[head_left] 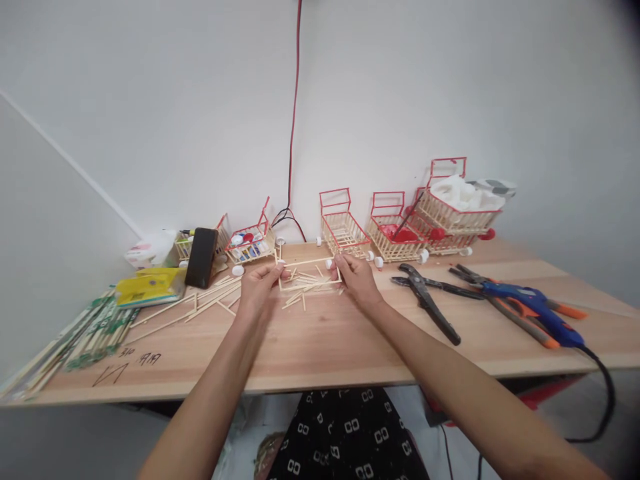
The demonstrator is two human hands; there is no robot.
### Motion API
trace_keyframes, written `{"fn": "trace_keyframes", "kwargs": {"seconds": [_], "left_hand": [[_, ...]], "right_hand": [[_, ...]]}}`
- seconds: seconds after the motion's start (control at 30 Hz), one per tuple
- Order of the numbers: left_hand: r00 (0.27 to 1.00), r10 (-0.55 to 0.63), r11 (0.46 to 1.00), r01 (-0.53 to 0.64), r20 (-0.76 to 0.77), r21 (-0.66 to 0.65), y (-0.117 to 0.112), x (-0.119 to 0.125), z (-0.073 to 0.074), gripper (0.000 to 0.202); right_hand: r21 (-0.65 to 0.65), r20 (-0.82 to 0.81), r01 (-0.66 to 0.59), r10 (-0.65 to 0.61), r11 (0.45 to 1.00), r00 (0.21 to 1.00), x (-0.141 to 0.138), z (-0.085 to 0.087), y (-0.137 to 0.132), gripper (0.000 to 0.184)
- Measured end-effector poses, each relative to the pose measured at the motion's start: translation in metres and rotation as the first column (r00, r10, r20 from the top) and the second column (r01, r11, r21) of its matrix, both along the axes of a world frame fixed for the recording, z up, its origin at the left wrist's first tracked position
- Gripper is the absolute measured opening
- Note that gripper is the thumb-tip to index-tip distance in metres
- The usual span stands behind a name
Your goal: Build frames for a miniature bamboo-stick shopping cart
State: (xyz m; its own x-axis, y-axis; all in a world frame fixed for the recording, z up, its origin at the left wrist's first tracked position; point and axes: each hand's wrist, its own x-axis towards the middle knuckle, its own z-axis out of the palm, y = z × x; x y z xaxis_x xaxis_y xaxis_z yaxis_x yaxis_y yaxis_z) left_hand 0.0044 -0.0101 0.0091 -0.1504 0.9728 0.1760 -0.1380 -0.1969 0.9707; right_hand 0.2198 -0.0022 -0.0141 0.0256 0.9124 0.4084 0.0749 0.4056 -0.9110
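Both my hands hold a small rectangular frame of thin wooden sticks (310,263) just above the wooden table (320,347). My left hand (260,288) pinches its left end and my right hand (356,275) pinches its right end, fingers closed on the sticks. Under the frame lies a loose heap of short cut sticks (306,285). More long sticks (200,303) lie spread to the left of my left hand.
Several small stick carts with red handles (395,230) line the wall. Black pliers (430,303), orange-handled pliers (520,317) and a blue glue gun (537,310) lie to the right. A dark phone (201,257), a yellow packet (150,285) and packed chopsticks (85,337) sit left.
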Motion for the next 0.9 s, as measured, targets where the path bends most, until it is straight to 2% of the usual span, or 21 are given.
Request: {"fn": "trace_keyframes", "kwargs": {"seconds": [0.2, 0.33, 0.5, 0.73, 0.8, 0.9], "left_hand": [[0.999, 0.015, 0.999, -0.013, 0.051, -0.03, -0.001, 0.002, 0.002, 0.03], [0.999, -0.013, 1.0, 0.013, -0.03, 0.017, 0.002, 0.0, -0.003, 0.028], [0.997, -0.06, 0.998, 0.059, -0.052, -0.018, 0.003, 0.0, -0.009, 0.03], [0.993, -0.039, 0.999, 0.04, -0.111, 0.008, 0.002, -0.002, -0.005, 0.032], [0.996, -0.033, 0.999, 0.034, -0.082, 0.008, 0.003, -0.003, -0.004, 0.031], [0.999, -0.032, 0.999, 0.033, 0.04, -0.029, 0.002, -0.005, -0.001, 0.031]], "right_hand": [[-0.021, -0.04, -0.046, 0.045, 0.999, 0.998, -0.001, 0.001, -0.003, 0.049], [0.008, -0.001, 0.02, -0.02, 1.0, 1.0, 0.0, 0.004, -0.003, 0.045], [0.058, 0.062, 0.103, -0.107, 0.993, 0.992, 0.001, 0.004, -0.001, 0.042], [0.025, 0.049, 0.087, -0.088, 0.996, 0.995, -0.002, 0.004, -0.004, 0.043], [-0.009, 0.018, 0.057, -0.057, 0.998, 0.998, -0.002, 0.005, -0.005, 0.046], [-0.066, -0.089, 0.012, -0.018, 0.998, 0.996, -0.002, 0.006, -0.004, 0.053]]}}
